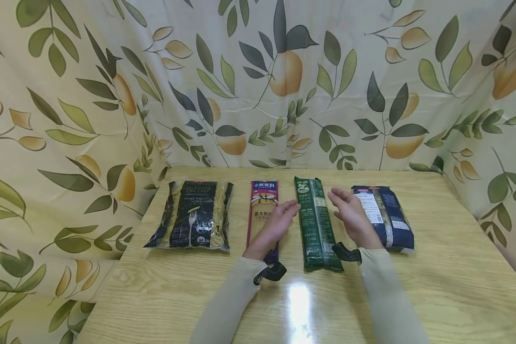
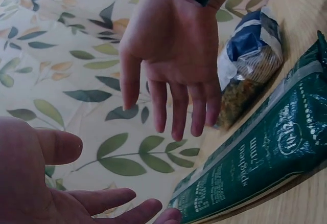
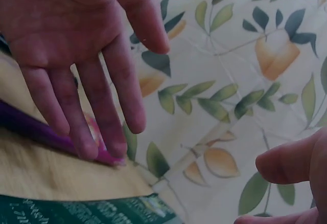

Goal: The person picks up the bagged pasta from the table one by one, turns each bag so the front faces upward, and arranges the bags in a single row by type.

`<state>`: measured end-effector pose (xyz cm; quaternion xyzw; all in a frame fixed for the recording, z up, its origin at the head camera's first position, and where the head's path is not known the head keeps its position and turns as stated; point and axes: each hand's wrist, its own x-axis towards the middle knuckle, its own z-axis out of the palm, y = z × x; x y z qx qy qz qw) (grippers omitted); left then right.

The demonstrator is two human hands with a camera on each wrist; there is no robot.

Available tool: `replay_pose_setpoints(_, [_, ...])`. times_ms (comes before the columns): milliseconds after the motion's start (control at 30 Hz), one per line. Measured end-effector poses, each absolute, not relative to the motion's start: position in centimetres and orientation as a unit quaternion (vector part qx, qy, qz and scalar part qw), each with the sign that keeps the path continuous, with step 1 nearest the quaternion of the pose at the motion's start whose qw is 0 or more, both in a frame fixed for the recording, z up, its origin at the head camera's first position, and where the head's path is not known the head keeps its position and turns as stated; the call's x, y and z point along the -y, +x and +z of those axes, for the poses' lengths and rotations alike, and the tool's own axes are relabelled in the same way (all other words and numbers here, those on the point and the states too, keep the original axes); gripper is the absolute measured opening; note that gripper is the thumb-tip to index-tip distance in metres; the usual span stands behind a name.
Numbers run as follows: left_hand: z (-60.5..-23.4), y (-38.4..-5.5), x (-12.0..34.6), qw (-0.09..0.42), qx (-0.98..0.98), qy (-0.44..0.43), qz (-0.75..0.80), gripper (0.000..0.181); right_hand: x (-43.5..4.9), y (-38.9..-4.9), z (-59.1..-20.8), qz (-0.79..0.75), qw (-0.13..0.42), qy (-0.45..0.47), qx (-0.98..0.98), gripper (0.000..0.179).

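Note:
A green spaghetti pack [image 1: 316, 229] lies lengthwise on the table between my two hands. Palm facing inward and fingers straight, my left hand [image 1: 275, 227] hovers above a pink and purple pasta pack [image 1: 264, 191], its fingertips near the green pack's left edge. On the other side, my right hand [image 1: 353, 217] is held with fingers extended, beside the green pack and near a navy pasta bag [image 1: 387, 215]. Both wrist views show the palms turned toward each other with nothing held. The left forearm partly covers the pink and purple pack.
A black and clear bag of penne [image 1: 193, 217] lies at the left of the wooden table [image 1: 163, 296]. A curtain [image 1: 258, 119] with a leaf and fruit print hangs behind the table and along its sides.

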<state>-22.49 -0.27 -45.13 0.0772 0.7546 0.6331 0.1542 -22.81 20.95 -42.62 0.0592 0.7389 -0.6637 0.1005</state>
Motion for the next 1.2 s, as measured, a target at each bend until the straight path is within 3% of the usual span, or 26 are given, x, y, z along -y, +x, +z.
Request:
replay_pose_setpoints(333, [-46.1,-22.2,-0.6,0.199,-0.732,0.057,0.649,0.065,-21.4,-23.5,-44.6,-0.659,0.121,0.079,-0.738,0.071])
replay_pose_setpoints(1200, [-46.9,-21.7,-1.5,0.240,-0.734,0.067,0.632,0.068,-21.6,-24.1,-46.1,-0.676,0.168,0.119,-0.707,0.076])
